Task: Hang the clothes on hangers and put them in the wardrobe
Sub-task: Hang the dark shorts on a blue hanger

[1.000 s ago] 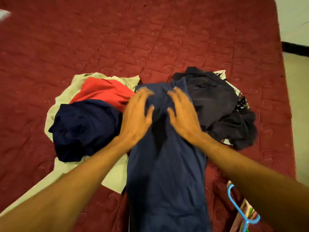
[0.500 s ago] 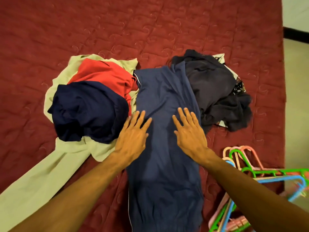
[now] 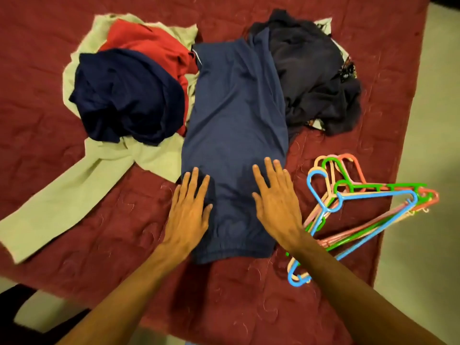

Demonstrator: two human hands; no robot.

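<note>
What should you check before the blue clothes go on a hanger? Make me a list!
1. Blue garment lies flat on the bed: ok.
2. Left hand and right hand rest flat on it, gripping nothing: ok.
3. Hangers lie close beside the right hand: ok.
4. One hanger lies apart, ready to pick: not ok, they are stacked together.
5. Wardrobe open: cannot tell, not in view.

Folded garment (image 3: 234, 115) lies on the bed (image 3: 249, 307) — left heap (image 3: 129, 95) and right heap (image 3: 313, 78) flank it; hangers (image 3: 378, 194) lie stacked right of its near end.
</note>
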